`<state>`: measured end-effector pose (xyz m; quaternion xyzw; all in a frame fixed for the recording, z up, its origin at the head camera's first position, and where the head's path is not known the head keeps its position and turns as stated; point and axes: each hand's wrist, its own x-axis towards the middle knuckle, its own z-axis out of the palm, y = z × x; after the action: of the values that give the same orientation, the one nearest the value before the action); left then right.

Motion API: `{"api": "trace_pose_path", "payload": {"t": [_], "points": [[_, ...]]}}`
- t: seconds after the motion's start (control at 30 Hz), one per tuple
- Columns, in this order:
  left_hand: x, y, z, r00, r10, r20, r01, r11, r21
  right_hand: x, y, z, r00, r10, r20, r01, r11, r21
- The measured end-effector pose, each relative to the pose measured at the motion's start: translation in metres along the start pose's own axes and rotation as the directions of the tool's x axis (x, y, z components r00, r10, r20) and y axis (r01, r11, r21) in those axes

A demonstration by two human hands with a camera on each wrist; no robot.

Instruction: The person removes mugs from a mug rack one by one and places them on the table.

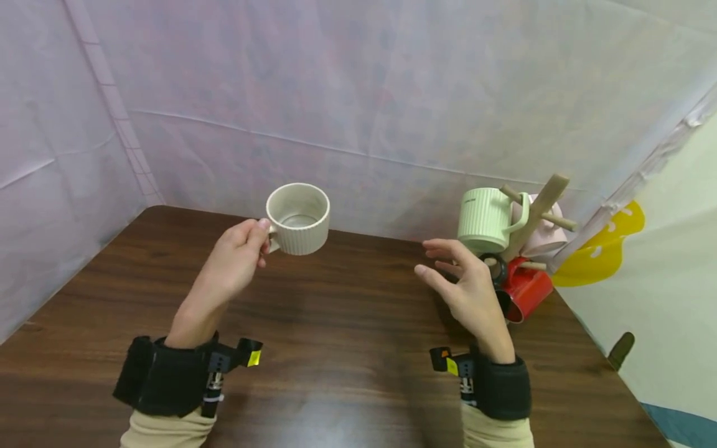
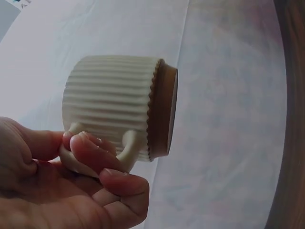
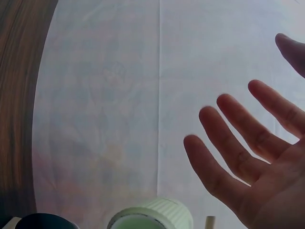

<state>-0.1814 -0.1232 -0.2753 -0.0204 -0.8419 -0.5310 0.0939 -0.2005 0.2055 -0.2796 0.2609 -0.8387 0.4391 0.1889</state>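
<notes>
Cream mug [image 1: 298,219] held in the air, its handle [image 1: 273,239] turned toward the holder: that was what I saw first. The person's left hand [image 1: 238,255] pinched that handle between thumb and curled fingers. The body of the mug lay just to the right of the grip, mouth up and close to upright, and its tan foot [image 2: 163,112] hung clear of the table [image 1: 336,323].

Farther right, well apart from the mug, the right hand [image 1: 465,283] hovered with its fingers parted and grasped nothing. Close beside it rose a wooden stand [image 1: 534,214]. On its near left side hung a pale green mug [image 1: 486,218], the loop apparently over an upper peg [image 1: 512,194]; a red mug [image 1: 528,294] and a black mug [image 1: 504,302] were lower down, and a pink mug [image 1: 546,236] showed behind the trunk.

To my eye, one relation counted most: the held handle faced left, away from the stand, with the body between the two. Of the hands, the free right one was much the nearer to the stand, while the laden left one was well off across the table.
</notes>
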Motion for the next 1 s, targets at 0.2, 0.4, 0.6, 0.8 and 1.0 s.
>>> {"api": "trace_pose_path", "payload": {"t": [0.2, 0.4, 0.6, 0.8, 1.0], "points": [[0.003, -0.009, -0.006, 0.998, -0.048, -0.046, 0.048, 0.999, -0.022, 0.000, 0.000, 0.001, 0.998, -0.049, 0.039, 0.051, 0.997, -0.052], [0.007, -0.022, -0.014, 0.990, -0.075, -0.117, 0.076, 0.997, 0.005, 0.001, -0.003, 0.008, 0.985, -0.122, 0.121, 0.135, 0.985, -0.107], [0.009, -0.035, -0.022, 0.978, -0.103, -0.181, 0.108, 0.994, 0.017, 0.000, 0.002, 0.001, 0.995, -0.089, 0.048, 0.095, 0.985, -0.145], [0.013, -0.044, -0.025, 0.973, -0.132, -0.187, 0.134, 0.991, -0.002, -0.003, 0.013, -0.018, 0.983, 0.041, -0.177, -0.059, 0.994, -0.095], [0.014, -0.052, -0.027, 0.969, -0.169, -0.182, 0.169, 0.985, -0.015, -0.005, 0.026, -0.033, 0.896, 0.153, -0.417, -0.165, 0.986, 0.009]]}}
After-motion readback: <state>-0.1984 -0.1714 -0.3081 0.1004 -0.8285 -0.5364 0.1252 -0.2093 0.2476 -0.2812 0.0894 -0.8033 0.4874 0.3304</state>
